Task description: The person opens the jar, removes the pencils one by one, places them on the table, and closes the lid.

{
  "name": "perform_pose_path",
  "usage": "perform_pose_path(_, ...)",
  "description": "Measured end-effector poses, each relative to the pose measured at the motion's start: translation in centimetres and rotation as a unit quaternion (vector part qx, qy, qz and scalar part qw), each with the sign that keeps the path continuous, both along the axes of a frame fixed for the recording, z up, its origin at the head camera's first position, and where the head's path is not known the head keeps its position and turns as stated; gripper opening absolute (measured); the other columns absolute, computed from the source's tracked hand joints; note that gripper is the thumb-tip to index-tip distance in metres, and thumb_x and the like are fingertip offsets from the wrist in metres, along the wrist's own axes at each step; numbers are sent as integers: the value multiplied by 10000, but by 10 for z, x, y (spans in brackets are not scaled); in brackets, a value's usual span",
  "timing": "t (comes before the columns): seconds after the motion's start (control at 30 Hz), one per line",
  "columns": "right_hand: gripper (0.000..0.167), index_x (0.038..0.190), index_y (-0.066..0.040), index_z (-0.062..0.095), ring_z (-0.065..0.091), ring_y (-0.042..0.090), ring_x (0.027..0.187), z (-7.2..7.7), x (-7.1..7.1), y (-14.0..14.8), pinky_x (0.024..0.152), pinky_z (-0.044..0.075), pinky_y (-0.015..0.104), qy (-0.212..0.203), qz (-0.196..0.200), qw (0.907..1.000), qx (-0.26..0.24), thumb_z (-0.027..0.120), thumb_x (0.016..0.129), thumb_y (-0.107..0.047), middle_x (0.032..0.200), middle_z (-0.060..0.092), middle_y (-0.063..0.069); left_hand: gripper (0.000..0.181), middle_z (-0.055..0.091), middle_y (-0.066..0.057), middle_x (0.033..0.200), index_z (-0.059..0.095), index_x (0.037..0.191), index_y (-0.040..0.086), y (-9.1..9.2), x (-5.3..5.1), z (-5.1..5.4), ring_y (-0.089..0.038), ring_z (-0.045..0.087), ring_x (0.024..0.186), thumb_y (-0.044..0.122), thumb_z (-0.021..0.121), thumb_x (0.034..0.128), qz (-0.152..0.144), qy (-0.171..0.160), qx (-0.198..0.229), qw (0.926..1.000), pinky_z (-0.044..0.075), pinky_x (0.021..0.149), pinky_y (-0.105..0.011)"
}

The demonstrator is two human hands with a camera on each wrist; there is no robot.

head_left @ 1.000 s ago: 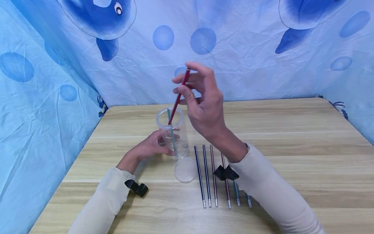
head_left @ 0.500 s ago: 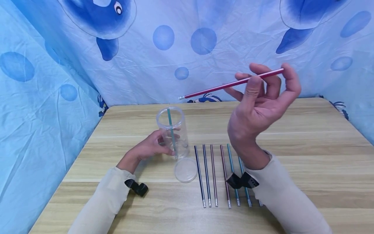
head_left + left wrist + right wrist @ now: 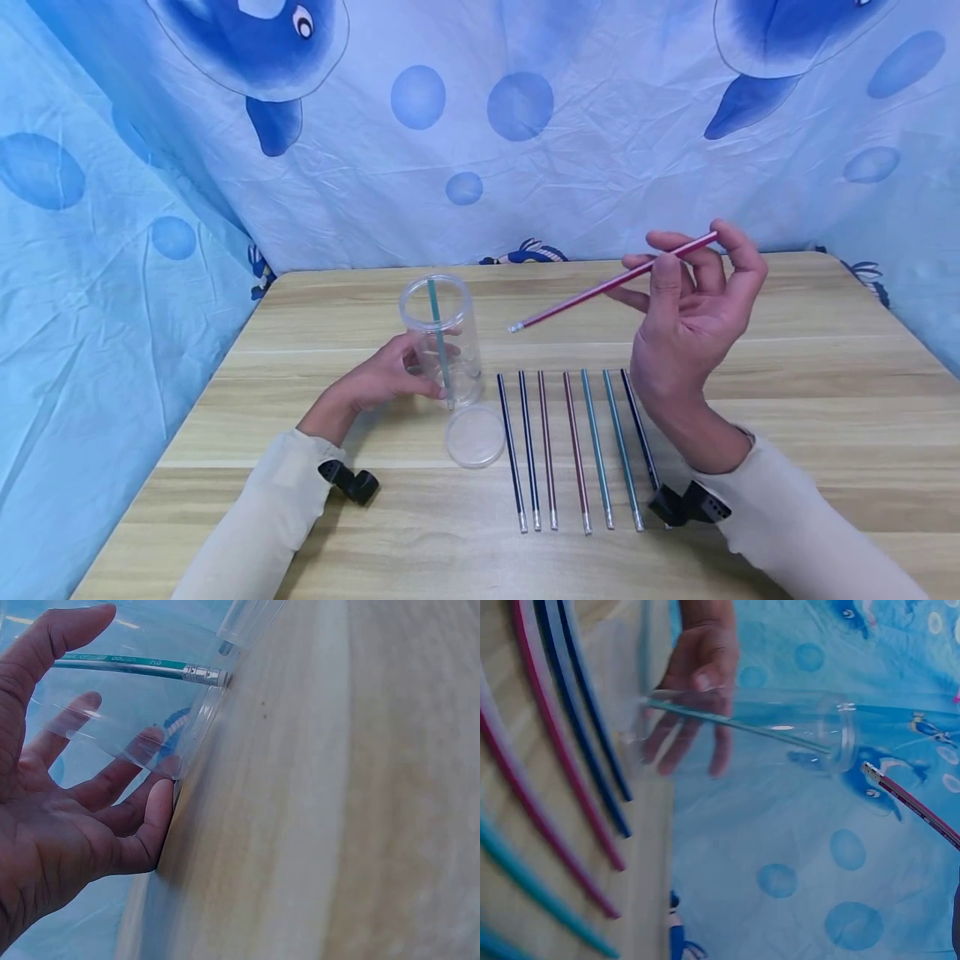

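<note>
My left hand (image 3: 390,371) holds the lower part of a clear plastic jar (image 3: 467,354) that stands upright on the table. Inside the jar leans a teal pencil (image 3: 441,354); the left wrist view shows its metal-and-eraser end (image 3: 206,676) at the bottom. To the right, my right hand (image 3: 690,325) pinches a red pencil (image 3: 592,292) in the air between thumb and fingers. The red pencil slants down to the left, eraser end toward the jar but apart from it. In the right wrist view that eraser end (image 3: 871,771) appears near the jar's rim.
A round clear lid (image 3: 476,437) lies in front of the jar. Right of it, several pencils lie in a row, including a dark blue one (image 3: 512,454), a red one (image 3: 577,454) and a teal one (image 3: 597,450). A blue cloth (image 3: 600,175) hangs behind the wooden table (image 3: 420,542).
My right hand has moved right from above the jar, then lowered. The red pencil has swung from steep over the jar's mouth to a shallow slant. My left hand has stayed on the jar.
</note>
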State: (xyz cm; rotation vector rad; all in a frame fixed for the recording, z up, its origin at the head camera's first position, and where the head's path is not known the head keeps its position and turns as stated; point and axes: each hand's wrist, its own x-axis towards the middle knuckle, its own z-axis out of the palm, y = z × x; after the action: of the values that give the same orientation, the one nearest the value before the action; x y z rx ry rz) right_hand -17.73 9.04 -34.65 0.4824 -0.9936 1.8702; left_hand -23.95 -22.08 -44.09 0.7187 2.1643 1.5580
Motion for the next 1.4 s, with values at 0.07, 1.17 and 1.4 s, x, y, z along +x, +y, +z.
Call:
perform_pose_path(0.07, 380, 1280, 28, 392, 672, 349, 798, -9, 1, 7, 633, 587, 387, -139, 81, 9997, 169, 570, 950, 90, 1006, 624, 294, 863, 574, -195, 1357, 429, 1474, 38, 0, 0, 0, -395, 467, 1278, -3, 842, 718, -16, 3, 9, 10000, 313, 1054, -532)
perform_pose_path(1.17, 343, 1322, -83, 566, 693, 117, 868, -64, 21, 126, 606, 578, 325, -3525, 1223, 8645, 3368, 604, 984, -39, 1058, 564, 82, 846, 566, -209, 1365, 432, 1484, 108, -1, 1, 0, -412, 482, 1271, 9, 821, 739, -135, 47, 14, 9999, 299, 1061, -589)
perform_pose_path(1.4, 488, 1402, 58, 400, 660, 185, 894, -79, 6, 148, 688, 588, 390, -4711, 1852, 7607, 4063, 612, 983, -75, 1113, 510, 185, 853, 563, -217, 1361, 434, 1485, 114, 0, 2, 1, -415, 480, 1272, 9, 820, 733, -112, 42, 54, 9999, 285, 1070, -596)
